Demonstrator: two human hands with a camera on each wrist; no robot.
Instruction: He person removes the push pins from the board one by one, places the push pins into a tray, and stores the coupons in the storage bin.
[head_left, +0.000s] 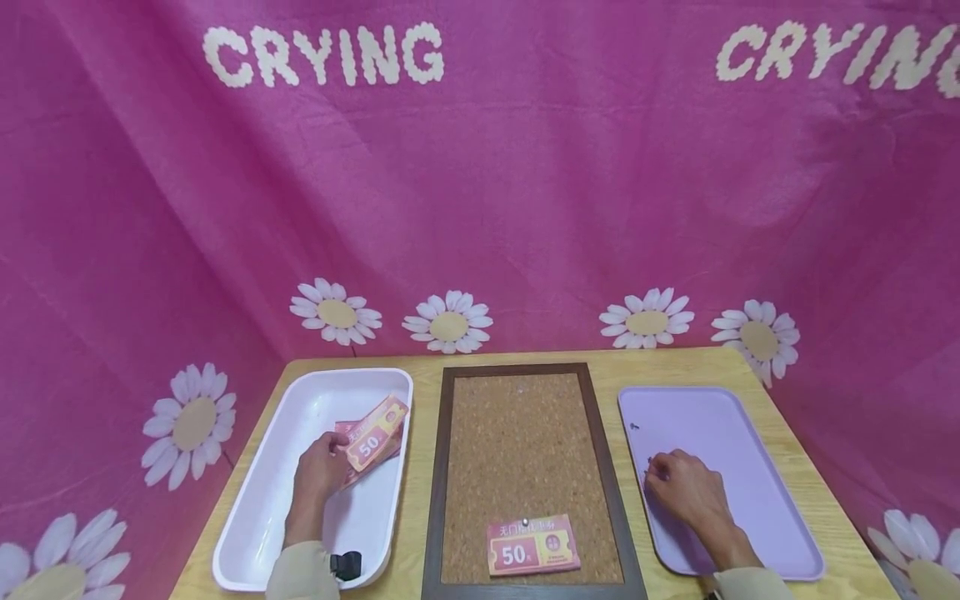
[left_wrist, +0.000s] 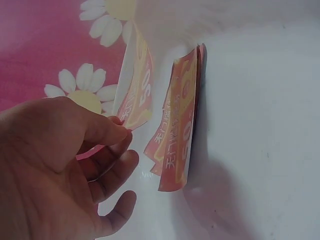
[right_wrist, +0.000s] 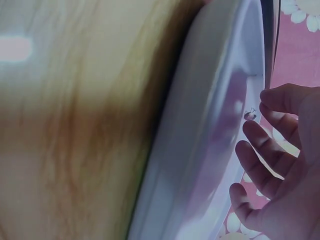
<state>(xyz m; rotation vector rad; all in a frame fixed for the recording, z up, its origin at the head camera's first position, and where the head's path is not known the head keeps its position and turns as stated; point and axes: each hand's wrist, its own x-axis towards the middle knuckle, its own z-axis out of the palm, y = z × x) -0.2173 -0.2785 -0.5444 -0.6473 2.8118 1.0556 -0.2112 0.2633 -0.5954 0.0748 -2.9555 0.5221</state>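
My left hand (head_left: 318, 471) pinches the end of a pink-and-yellow paper coupon (head_left: 375, 435) marked 50, between thumb and index finger. Several more such coupons (left_wrist: 180, 120) lie below it in the white tray (head_left: 258, 492). My right hand (head_left: 686, 487) is low over the left side of the lilac tray (head_left: 750, 467), thumb and index fingertips close together, other fingers loosely bent. Right by these fingertips is a small metallic pushpin (right_wrist: 250, 114). Between the hands, a coupon (head_left: 532, 546) is fixed by a pin (head_left: 526, 522) near the bottom of a framed corkboard (head_left: 525, 450).
Another small pin (head_left: 634, 427) lies in the lilac tray, farther back than my right hand. All three items stand side by side on a wooden table (head_left: 420, 483). A pink curtain (head_left: 525, 208) with daisies hangs behind and at both sides.
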